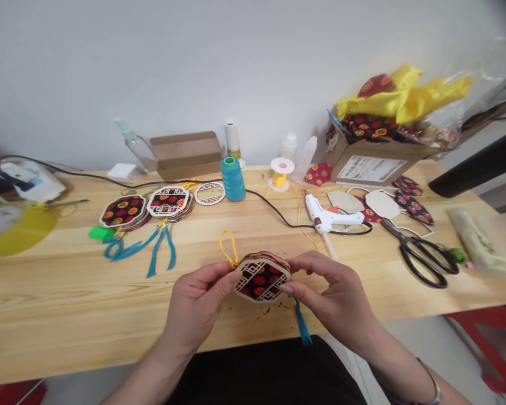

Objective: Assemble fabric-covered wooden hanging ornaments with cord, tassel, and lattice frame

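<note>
Between my two hands is an octagonal layered ornament [259, 281], with a pale wooden lattice frame over dark cloth patterned in red and orange. My left hand [202, 298] pinches its left edge, beside a yellow cord loop [228, 247] that sticks up. On the opposite edge, the thumb and fingers of my right hand [331, 289] close on the ornament. A teal ribbon [302, 323] hangs from its right side towards the table's front edge. Both hands hold it tilted above the wooden table [109, 320]. Its underside is hidden.
Two similar ornaments [168, 202] with teal ribbons lie at the left, near a teal thread cone [233, 179]. A white glue gun [331, 216] and black scissors [425, 256] lie at the right. Behind them stands a cardboard box [371, 163] of cloth. A black cable [274, 211] crosses the table.
</note>
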Motion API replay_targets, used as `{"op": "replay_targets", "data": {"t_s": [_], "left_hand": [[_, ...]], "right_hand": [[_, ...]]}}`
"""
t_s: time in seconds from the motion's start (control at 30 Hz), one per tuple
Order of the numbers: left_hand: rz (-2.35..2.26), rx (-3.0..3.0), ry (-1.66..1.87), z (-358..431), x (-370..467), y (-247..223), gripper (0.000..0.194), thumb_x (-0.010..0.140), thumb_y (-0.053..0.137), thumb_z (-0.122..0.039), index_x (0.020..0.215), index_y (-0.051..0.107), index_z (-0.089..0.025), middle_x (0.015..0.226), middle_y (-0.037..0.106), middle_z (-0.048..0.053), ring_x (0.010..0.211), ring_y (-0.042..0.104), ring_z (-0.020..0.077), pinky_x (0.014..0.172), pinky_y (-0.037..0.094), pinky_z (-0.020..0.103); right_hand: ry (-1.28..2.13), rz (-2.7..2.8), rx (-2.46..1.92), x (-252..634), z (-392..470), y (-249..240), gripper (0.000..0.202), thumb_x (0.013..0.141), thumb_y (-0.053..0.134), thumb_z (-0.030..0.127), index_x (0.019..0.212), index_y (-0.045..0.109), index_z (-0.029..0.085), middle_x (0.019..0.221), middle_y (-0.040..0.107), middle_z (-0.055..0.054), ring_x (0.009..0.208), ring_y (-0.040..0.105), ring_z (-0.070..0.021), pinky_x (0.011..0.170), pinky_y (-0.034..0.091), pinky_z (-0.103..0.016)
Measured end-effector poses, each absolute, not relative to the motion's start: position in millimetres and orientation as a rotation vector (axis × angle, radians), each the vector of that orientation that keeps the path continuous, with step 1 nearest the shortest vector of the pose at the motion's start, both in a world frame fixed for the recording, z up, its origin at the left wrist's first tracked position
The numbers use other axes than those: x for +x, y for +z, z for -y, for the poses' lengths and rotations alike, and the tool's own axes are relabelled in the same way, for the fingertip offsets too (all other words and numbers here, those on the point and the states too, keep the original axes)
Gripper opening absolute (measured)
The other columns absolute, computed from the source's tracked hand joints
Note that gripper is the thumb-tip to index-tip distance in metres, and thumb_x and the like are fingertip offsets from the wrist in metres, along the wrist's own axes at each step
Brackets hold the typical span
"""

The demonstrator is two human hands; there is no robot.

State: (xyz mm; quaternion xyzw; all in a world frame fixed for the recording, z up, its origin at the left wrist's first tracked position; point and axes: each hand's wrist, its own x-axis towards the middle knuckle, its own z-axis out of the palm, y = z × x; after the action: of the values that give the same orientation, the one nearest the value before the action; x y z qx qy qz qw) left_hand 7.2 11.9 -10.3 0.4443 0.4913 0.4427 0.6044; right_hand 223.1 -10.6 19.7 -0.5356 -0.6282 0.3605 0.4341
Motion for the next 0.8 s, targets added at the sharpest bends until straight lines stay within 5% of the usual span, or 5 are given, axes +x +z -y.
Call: {"op": "replay_targets", "data": {"t_s": [0.37, 0.8], "left_hand": [[-1.173, 1.040, 1.006, -12.6, 8.1, -13.7, 0.026, 0.076, 0.073, -0.030, 0.100, 0.075, -0.022, 0.095, 0.077, 0.005, 0.085, 0.070, 0.0198, 0.080, 0.055, 0.027], [-1.212, 1.204, 1.009, -18.8, 13.8, -5.0, 0.016, 0.077, 0.071, -0.029, 0.092, 0.077, -0.027, 0.102, 0.073, 0.003, 0.098, 0.064, 0.0178, 0.087, 0.050, 0.025]], "right_hand": [[0.732, 1.515, -1.325, 215.8, 9.5, 21.7, 0.005, 0.076, 0.071, 0.018, 0.076, 0.068, 0.021, 0.071, 0.068, 0.001, 0.066, 0.062, -0.0123, 0.060, 0.052, -0.026], [0.661, 1.666, -1.176, 220.7, 13.2, 24.1, 0.007, 0.079, 0.067, 0.013, 0.079, 0.063, 0.019, 0.071, 0.062, -0.002, 0.067, 0.059, -0.0142, 0.057, 0.049, -0.028]]}}
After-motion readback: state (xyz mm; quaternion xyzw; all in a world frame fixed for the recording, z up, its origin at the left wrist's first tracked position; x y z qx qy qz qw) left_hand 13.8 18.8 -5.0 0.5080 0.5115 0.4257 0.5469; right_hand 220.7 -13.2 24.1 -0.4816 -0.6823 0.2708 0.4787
